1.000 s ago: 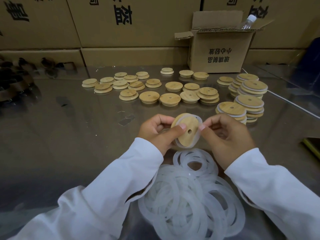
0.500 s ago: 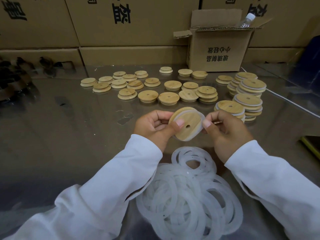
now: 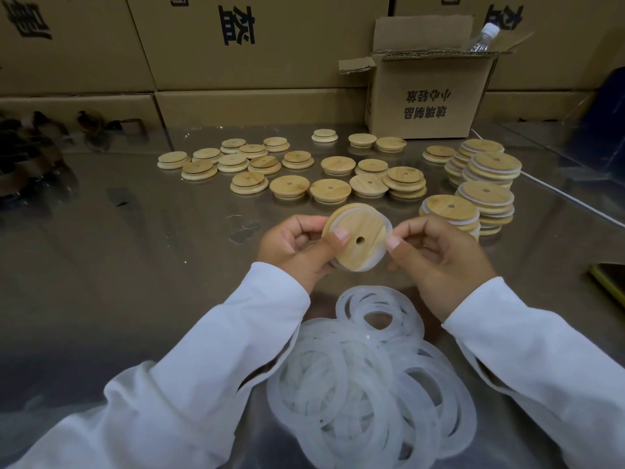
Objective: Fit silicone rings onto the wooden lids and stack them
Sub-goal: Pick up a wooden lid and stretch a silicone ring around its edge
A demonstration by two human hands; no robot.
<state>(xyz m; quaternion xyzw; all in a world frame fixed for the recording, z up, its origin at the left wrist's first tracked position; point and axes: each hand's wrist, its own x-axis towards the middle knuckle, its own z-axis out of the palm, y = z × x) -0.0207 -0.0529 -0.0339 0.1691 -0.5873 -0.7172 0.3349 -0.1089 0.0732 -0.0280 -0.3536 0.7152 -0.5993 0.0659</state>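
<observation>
A round wooden lid (image 3: 360, 231) with a small centre hole is held tilted above the table, a translucent silicone ring (image 3: 381, 255) around its rim. My left hand (image 3: 297, 247) grips its left edge, thumb on the face. My right hand (image 3: 436, 258) pinches its right edge with thumb and fingers. A heap of loose silicone rings (image 3: 368, 377) lies below my hands. Several bare wooden lids (image 3: 291, 170) are spread across the far table. Stacks of ringed lids (image 3: 480, 184) stand at the right.
An open cardboard box (image 3: 429, 96) with a plastic bottle (image 3: 482, 37) in it stands behind the lids. Large cartons (image 3: 257, 45) wall off the back. Dark objects (image 3: 30, 154) sit at the far left. A yellow-edged item (image 3: 608, 282) lies at the right edge.
The lid has turned flatter toward me and the ring now sits around its rim. Both hands have kept their hold and shifted slightly up.
</observation>
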